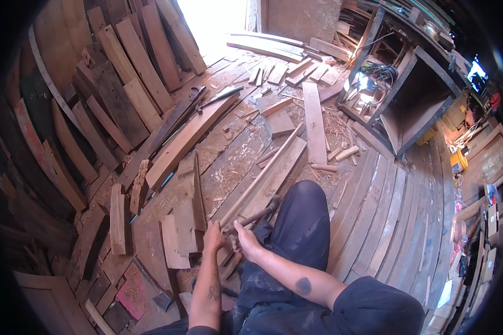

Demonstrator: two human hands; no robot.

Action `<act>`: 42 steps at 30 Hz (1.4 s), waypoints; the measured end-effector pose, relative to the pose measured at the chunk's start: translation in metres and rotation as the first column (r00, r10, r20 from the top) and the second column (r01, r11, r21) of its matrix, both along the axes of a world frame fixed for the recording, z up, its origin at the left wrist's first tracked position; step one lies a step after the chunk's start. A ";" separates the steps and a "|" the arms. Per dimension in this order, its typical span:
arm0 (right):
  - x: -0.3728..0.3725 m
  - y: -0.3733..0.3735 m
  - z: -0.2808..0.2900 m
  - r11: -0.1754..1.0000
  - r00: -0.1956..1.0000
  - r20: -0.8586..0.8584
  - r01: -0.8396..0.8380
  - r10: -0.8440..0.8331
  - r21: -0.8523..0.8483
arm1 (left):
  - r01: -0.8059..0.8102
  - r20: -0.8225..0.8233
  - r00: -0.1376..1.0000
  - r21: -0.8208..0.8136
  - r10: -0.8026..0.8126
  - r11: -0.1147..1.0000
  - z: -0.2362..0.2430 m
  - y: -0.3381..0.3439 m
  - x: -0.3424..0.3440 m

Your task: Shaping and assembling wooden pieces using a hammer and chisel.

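Observation:
My left hand (213, 237) is closed around the near end of a long, narrow wooden strip (262, 176). The strip slants away to the upper right along a wider board (282, 170) lying on the floor. Close beside it, my right hand (248, 244) has its thumb raised and its fingers curled in. A dark, stick-like piece (257, 215) passes by the right thumb and reaches toward my bent knee. What sits inside the right fingers is hidden.
A hammer (221, 99) and a handsaw (195, 94) lie by a thick beam (190, 134). Planks (142, 64) lean along the left wall. At the right stands a dark wooden frame (413, 100). Shavings and offcuts (276, 72) litter the floor ahead.

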State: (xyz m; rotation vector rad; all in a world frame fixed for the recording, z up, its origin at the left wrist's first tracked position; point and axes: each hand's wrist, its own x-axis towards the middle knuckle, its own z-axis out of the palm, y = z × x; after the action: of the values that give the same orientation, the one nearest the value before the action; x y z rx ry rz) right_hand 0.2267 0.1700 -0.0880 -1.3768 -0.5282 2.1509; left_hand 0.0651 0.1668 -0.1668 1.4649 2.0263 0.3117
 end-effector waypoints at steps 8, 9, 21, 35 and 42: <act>0.000 -0.003 0.007 0.960 0.995 0.020 -0.101 0.099 0.262 | -0.112 -0.015 0.993 0.101 0.114 0.989 0.176 -0.056 -0.041; -0.001 -0.002 0.005 0.963 0.992 -0.050 -0.100 0.116 0.252 | -0.148 -0.115 0.981 0.071 0.155 0.986 0.195 -0.074 -0.046; -0.011 0.105 0.069 0.945 0.888 -0.416 0.285 -0.197 0.162 | -0.348 0.166 0.914 -0.150 0.371 0.925 0.215 -0.312 -0.108; -0.004 0.083 0.091 0.873 0.834 -0.549 0.312 -0.063 0.375 | -0.582 0.126 0.813 0.165 0.568 0.796 0.193 -0.338 -0.138; -0.042 0.065 0.072 0.909 0.788 -0.596 0.121 0.158 0.400 | -0.483 0.031 0.873 0.186 0.486 0.856 0.203 -0.317 -0.111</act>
State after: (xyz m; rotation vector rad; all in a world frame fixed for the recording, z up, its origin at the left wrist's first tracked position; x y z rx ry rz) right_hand 0.1843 0.2354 -0.0160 -0.3822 -0.6783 2.1671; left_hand -0.0456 -0.1502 0.0357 1.0319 2.4184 0.7190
